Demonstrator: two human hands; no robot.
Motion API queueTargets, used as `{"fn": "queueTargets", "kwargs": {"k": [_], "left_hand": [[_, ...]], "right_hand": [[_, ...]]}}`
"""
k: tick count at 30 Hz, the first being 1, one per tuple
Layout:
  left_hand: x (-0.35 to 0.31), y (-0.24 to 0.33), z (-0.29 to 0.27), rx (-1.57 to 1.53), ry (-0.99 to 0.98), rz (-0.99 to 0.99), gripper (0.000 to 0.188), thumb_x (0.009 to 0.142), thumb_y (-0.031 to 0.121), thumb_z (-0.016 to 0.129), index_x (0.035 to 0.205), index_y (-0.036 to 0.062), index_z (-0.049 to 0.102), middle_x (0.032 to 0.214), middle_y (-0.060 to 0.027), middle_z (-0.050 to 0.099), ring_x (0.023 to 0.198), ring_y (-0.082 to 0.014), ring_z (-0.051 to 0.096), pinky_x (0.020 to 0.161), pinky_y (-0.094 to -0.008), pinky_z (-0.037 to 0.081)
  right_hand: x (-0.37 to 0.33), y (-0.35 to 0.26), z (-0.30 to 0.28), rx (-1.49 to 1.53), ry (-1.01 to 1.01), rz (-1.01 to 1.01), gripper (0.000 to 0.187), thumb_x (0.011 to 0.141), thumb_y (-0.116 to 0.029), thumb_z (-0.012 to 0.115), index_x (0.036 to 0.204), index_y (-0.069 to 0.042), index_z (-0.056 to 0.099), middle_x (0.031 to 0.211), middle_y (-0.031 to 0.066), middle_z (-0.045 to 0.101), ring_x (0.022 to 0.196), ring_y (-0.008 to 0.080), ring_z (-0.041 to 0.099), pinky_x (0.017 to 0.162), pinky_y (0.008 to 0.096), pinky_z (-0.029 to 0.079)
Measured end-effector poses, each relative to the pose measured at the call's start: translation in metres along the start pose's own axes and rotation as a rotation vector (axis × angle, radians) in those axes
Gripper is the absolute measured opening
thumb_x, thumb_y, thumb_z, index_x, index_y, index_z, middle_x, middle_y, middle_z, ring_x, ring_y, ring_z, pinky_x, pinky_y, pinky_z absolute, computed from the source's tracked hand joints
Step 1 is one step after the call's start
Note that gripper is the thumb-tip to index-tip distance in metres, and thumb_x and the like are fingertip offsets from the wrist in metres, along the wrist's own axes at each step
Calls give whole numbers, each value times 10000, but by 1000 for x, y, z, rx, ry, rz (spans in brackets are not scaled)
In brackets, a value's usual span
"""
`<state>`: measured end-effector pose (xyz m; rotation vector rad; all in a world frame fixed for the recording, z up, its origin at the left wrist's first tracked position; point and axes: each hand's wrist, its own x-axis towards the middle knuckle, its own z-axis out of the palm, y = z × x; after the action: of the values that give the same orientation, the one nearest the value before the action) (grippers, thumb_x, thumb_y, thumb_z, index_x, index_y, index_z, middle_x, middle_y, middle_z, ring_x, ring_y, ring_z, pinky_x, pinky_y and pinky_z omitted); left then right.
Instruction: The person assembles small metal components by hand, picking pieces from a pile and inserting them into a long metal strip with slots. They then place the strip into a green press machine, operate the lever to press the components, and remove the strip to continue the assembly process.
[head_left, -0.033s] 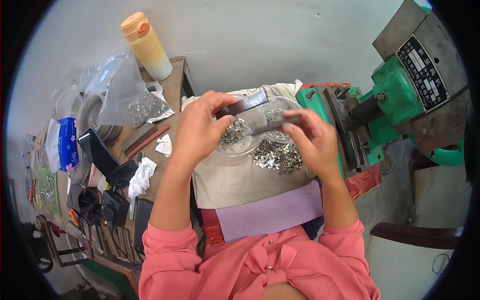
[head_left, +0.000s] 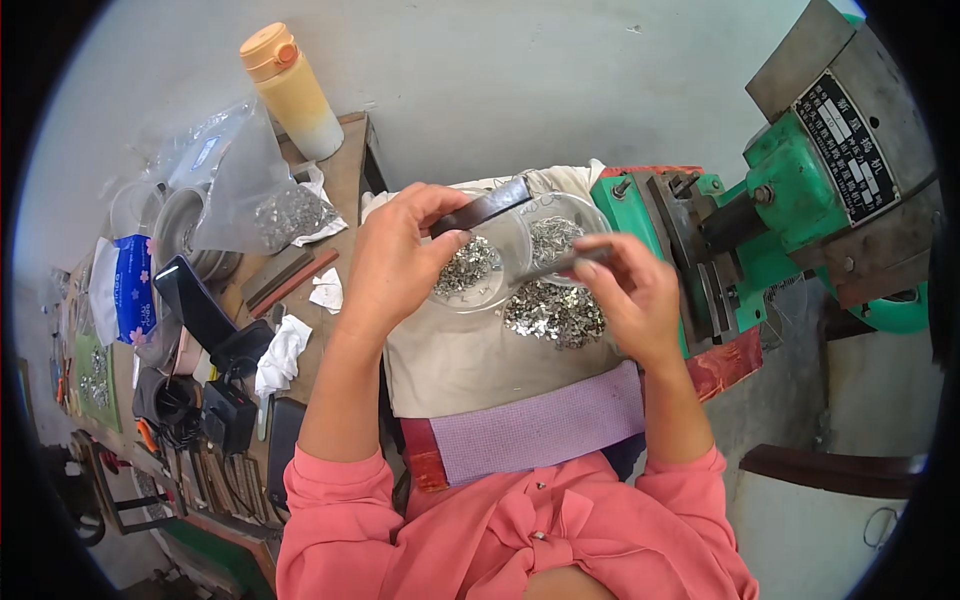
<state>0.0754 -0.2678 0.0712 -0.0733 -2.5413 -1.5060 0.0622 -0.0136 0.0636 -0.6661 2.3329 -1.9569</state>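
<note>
My left hand (head_left: 405, 245) is closed around one end of a short, flat dark metal bar (head_left: 488, 207), whose far end points to the right. In my right hand (head_left: 635, 300), fingers and thumb pinch a thin, dark, file-like strip (head_left: 555, 264) that slants down to the left. The two pieces are apart. Below them stand a clear round tub (head_left: 462, 301) with small shiny metal pieces and a second clear tub (head_left: 606, 216) of thin silvery bits. A loose heap of metal pieces (head_left: 555, 318) lies on the beige cloth near my right hand.
A green machine press (head_left: 790, 190) stands close on the right. A purple mat (head_left: 540, 420) covers the near table edge. On the left bench are a yellow bottle (head_left: 295, 100), a plastic bag of metal bits (head_left: 240, 190), a phone (head_left: 190, 295) and crumpled tissue (head_left: 283, 355).
My right hand and its strip have shifted slightly right and down. The metal bar in my left hand has turned a little, and its bright face shows less.
</note>
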Motion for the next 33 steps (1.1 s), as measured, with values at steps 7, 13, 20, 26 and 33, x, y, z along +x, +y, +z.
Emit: {"fn": "queueTargets", "kwargs": {"k": [7, 13, 20, 26, 33], "left_hand": [[-18, -4, 12, -521, -100, -258, 325, 914, 73, 690, 1212, -39, 623, 1032, -77, 684, 879, -139, 674, 802, -278, 527], [-81, 4, 22, -861, -459, -516, 336, 975, 141, 628, 1251, -47, 593, 1007, -83, 679, 808, -147, 652, 728, -279, 522], [-136, -18, 65, -718, -866, -754, 288, 1061, 164, 467, 1237, -20, 604, 967, -24, 657, 742, -75, 575, 652, -240, 483], [-152, -14, 71, -469, -777, -736, 284, 1053, 153, 520, 1267, -22, 584, 904, -30, 665, 674, -70, 562, 590, -228, 460], [-172, -14, 67, -38, -457, -355, 297, 894, 60, 750, 1124, 11, 569, 764, -53, 627, 618, -117, 580, 559, -292, 475]], "right_hand": [[-73, 27, -10, 433, 114, 238, 134, 961, -27, 661, 1070, 50, 652, 938, 110, 708, 840, 192, 735, 756, 291, 605], [-153, 50, -29, 404, 314, 397, 89, 956, -56, 679, 923, 11, 633, 811, 87, 706, 696, 165, 708, 647, 283, 576], [-177, 63, -58, 89, 481, 612, 106, 967, -71, 681, 1018, 9, 632, 811, 66, 700, 654, 122, 663, 602, 255, 539], [-167, 54, -45, -561, 526, 493, 270, 844, -32, 787, 1072, -4, 644, 806, 46, 641, 630, 93, 576, 578, 240, 454], [-141, 36, 1, -515, 158, 41, 150, 793, -66, 813, 924, -75, 739, 850, 39, 646, 695, 199, 634, 600, 305, 508]]}}
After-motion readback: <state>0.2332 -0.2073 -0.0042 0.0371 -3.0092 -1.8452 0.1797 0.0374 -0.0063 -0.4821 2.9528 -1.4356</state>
